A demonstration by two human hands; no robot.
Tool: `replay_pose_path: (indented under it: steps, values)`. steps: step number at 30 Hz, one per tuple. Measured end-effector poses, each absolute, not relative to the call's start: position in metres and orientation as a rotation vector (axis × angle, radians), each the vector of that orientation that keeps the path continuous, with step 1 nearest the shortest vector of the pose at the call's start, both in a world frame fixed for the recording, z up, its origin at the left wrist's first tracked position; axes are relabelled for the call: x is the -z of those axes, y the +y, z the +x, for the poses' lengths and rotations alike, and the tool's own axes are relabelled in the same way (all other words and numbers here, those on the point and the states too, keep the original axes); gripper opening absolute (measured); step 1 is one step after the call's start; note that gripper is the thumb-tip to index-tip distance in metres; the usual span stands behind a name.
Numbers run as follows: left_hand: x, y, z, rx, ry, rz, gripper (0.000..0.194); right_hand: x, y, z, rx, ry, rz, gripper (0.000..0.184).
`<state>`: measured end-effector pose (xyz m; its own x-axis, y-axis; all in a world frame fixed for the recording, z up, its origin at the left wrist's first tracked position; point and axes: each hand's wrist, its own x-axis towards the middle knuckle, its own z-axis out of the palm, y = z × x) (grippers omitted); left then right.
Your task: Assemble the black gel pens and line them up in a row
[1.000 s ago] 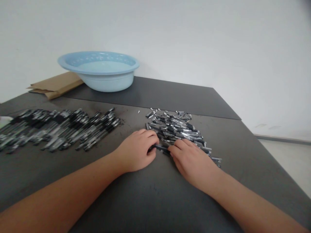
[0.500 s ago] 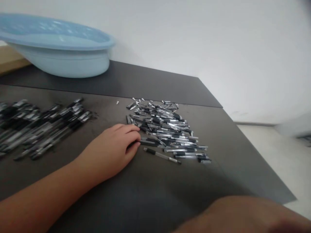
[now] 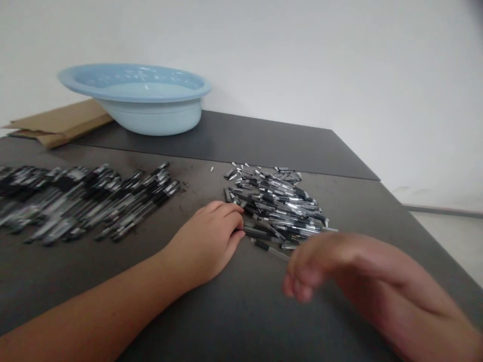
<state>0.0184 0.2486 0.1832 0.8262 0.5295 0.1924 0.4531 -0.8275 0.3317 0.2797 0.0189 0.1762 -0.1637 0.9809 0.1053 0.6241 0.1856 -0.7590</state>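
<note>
My left hand [image 3: 215, 236] rests on the dark table at the left edge of a loose pile of clear pens with black grips [image 3: 279, 201]. Its fingers and thumb are curled together around the end of a pen, most of which is hidden. Over the near right side of the pile hangs my right hand [image 3: 332, 266], wrist bent and fingers pointing down. Motion smears those fingers, and I cannot make out anything in them. Beneath it, a single pen [image 3: 268, 248] lies partly covered. Small pale pointed tips [image 3: 240, 166] are scattered at the pile's far end.
Many more pens [image 3: 94, 201] lie side by side, slanted, on the left of the table. Behind them stand a light blue basin [image 3: 154, 115] and a flat brown cardboard piece [image 3: 64, 118]. A white wall rises behind; the table's edge runs down the right.
My right hand has risen from the lower right corner to over the near side of the pile. My left hand stays at the pile's left edge. The view has swung left and up.
</note>
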Motion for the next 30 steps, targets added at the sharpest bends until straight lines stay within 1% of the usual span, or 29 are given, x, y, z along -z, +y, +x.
replay_pose_path:
  steps: [1,2,3,5,8,11,20,26,28,30]
  values:
    - [-0.184,0.248,0.018,-0.401,0.747,2.732,0.011,-0.199,0.055,0.266,-0.777,-1.888,-1.580,0.024]
    - [-0.184,0.248,0.018,-0.401,0.740,2.729,0.011,-0.216,0.084,0.252,-0.713,-1.941,-1.601,0.020]
    - [-0.184,0.248,0.018,-0.402,0.730,2.728,0.010,-0.226,0.107,0.241,-0.663,-2.035,-1.613,0.017]
    - [-0.184,0.248,0.018,-0.403,0.711,2.736,0.010,-0.228,0.130,0.226,-0.502,-2.163,-1.700,0.019]
    - [-0.183,0.249,0.018,-0.395,0.685,2.762,0.014,-0.210,0.130,0.220,-0.309,-2.292,-1.823,0.024]
    - [-0.183,0.249,0.019,-0.396,0.662,2.776,0.018,-0.199,0.125,0.221,-0.201,-2.328,-1.873,0.024]
    - [-0.189,0.255,0.011,-0.591,0.762,2.806,0.016,-0.203,0.127,0.223,0.025,-2.394,-1.893,0.024]
    - [-0.202,0.259,0.007,-0.475,0.862,2.782,0.017,-0.198,0.127,0.227,0.061,-2.389,-1.866,0.044]
    - [-0.204,0.261,0.007,-0.449,0.884,2.760,0.019,-0.197,0.127,0.228,0.052,-2.336,-1.864,0.044]
    - [-0.205,0.263,0.007,-0.451,0.884,2.727,0.019,-0.197,0.128,0.228,0.001,-2.258,-1.857,0.040]
